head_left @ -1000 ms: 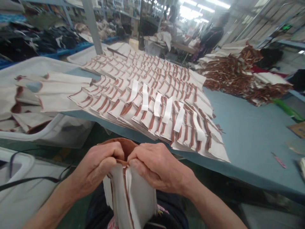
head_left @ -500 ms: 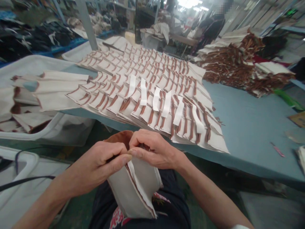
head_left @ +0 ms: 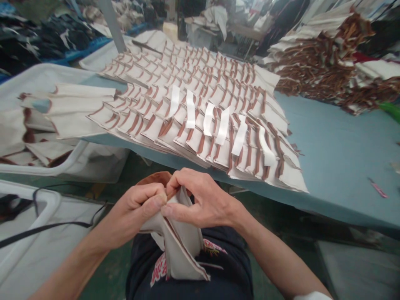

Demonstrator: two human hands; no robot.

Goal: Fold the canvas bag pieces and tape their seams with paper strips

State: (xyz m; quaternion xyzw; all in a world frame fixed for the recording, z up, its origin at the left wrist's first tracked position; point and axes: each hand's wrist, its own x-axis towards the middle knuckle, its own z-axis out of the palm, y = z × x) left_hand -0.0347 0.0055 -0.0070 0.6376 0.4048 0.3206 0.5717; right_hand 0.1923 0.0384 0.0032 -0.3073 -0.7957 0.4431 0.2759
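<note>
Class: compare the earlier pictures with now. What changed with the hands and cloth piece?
The cloth piece, hanging straight before, now slants down to the right, its top bunched; left hand and right hand still grip its top. The pieces on the table stayed.

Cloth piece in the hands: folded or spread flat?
Folded. Both the left hand and right hand pinch the cloth piece at its top; it hangs doubled over the lap.

Cream fabric piece (head_left: 179, 246) with brown trim hangs folded above lap.
</note>
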